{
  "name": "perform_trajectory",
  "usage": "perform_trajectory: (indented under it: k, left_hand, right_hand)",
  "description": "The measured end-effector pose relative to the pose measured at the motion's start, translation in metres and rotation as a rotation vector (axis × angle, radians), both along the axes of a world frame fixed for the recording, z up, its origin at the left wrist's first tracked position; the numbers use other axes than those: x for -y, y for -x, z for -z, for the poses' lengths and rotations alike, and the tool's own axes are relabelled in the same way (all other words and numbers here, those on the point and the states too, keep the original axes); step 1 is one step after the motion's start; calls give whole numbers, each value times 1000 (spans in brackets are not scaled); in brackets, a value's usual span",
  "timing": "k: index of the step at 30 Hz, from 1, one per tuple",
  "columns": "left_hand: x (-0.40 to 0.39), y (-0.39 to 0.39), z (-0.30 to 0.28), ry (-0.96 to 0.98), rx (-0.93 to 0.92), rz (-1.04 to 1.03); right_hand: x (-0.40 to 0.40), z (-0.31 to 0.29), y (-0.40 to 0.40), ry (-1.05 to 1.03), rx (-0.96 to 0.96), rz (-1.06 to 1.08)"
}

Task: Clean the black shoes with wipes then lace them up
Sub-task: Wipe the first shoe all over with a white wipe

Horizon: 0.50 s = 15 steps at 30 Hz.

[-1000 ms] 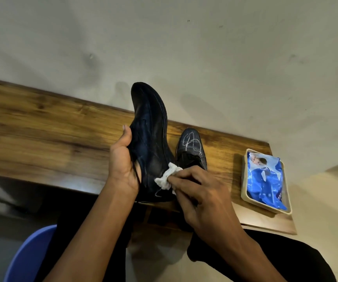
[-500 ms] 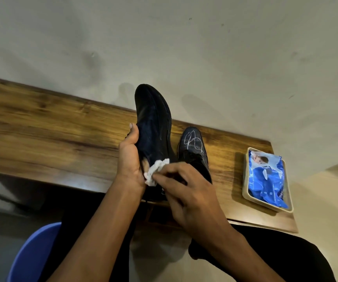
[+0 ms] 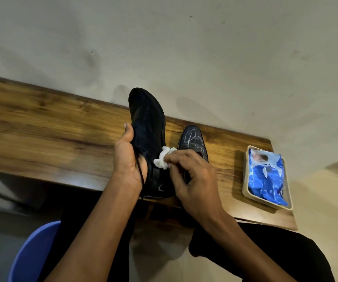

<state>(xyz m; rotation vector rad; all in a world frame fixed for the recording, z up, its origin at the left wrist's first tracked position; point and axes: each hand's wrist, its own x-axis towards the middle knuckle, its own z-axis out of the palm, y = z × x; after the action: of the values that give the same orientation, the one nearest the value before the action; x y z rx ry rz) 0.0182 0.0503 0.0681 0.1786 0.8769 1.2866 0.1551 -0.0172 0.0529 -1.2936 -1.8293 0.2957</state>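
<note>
My left hand grips a black shoe from its left side, holding it tilted with the toe pointing away, heel near the table's front edge. A black lace hangs over my palm. My right hand pinches a crumpled white wipe and presses it against the shoe's right side. A second black shoe with white scribble marks on its toe lies on the wooden table, just right of the first; my right hand hides its rear.
A beige tray holding a blue pack of wipes sits at the table's right end. A plain wall runs behind the table. A blue chair seat shows at the lower left, and my dark-trousered legs are below the table edge.
My right hand moved the wipe from the shoe's left side, near my left palm, back to its right side. The shoe tilted slightly.
</note>
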Motion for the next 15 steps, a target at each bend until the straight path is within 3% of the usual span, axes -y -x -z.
perform_trajectory:
  k: [6, 15]
  left_hand:
    - [-5, 11, 1, -5, -20, -62]
    - [-2, 6, -1, 2, -13, -67]
  right_hand:
    - [16, 10, -11, -10, 83, -97]
    - [-16, 10, -10, 98, -52, 65]
